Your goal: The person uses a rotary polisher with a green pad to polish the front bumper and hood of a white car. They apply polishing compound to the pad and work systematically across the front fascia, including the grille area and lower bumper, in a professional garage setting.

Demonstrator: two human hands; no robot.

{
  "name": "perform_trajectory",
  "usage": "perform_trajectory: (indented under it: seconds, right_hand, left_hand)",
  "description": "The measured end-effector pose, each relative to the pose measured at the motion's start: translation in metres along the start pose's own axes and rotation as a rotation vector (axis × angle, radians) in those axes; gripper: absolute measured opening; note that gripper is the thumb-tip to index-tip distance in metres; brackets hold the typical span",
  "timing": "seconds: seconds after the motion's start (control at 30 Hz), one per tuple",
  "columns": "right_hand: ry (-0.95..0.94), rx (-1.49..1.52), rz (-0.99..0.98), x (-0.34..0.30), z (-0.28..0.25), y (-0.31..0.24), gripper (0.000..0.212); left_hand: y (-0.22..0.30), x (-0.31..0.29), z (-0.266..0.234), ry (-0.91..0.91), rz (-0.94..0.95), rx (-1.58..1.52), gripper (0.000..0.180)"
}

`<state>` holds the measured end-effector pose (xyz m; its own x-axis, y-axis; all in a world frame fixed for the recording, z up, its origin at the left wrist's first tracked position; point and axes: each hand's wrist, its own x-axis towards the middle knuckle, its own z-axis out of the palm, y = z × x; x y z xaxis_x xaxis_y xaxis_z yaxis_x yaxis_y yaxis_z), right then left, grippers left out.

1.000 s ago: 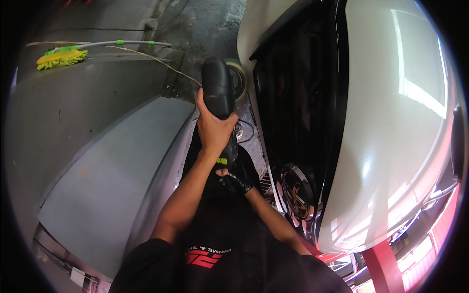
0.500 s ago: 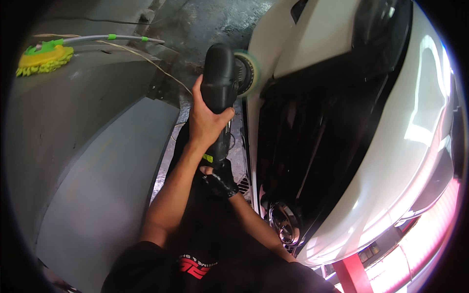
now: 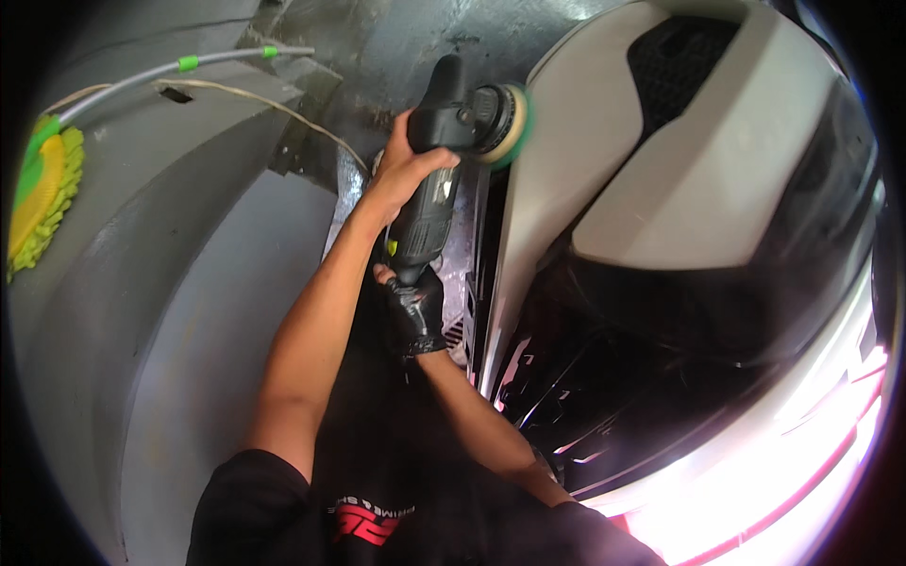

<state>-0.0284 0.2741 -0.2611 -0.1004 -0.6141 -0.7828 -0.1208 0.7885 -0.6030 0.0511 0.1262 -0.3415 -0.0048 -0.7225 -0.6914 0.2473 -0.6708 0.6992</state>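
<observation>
My bare left hand (image 3: 404,181) wraps around a black polisher (image 3: 429,217) just behind its head. Lower down, my right hand (image 3: 415,309), in a wet-looking black glove with the thumb tip bare, grips the rear end of the tool. The round polishing pad (image 3: 512,129), pale with a green face, points right at the edge of a car's white bumper (image 3: 583,123); whether it touches cannot be made out. Glossy black trim (image 3: 642,377) lies below the white panels.
At left, a yellow-green mop head (image 3: 47,193) on a grey pole (image 3: 132,80) rests by a grey wall. A pale cord (image 3: 274,104) runs toward my left wrist. Grey flooring (image 3: 387,33) shows at the top, and a grey panel (image 3: 226,330) stands beside my left arm.
The view has shifted, showing more of the white bumper. The polisher has turned so its pad's side shows more, and both hands have kept their grip on it.
</observation>
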Motion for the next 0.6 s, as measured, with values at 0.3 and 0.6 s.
perform_trajectory:
  seconds: [0.3,0.6]
  right_hand:
    - [0.071,-0.422,0.352,-0.025,-0.006,0.095,0.041]
    - [0.072,-0.135,0.289,0.007,0.007,0.056,0.049]
  left_hand:
    - [-0.142,-0.04,-0.031,0.042,-0.401,-0.483,0.081]
    - [-0.107,0.011,-0.026,-0.069,-0.289,-0.362,0.081]
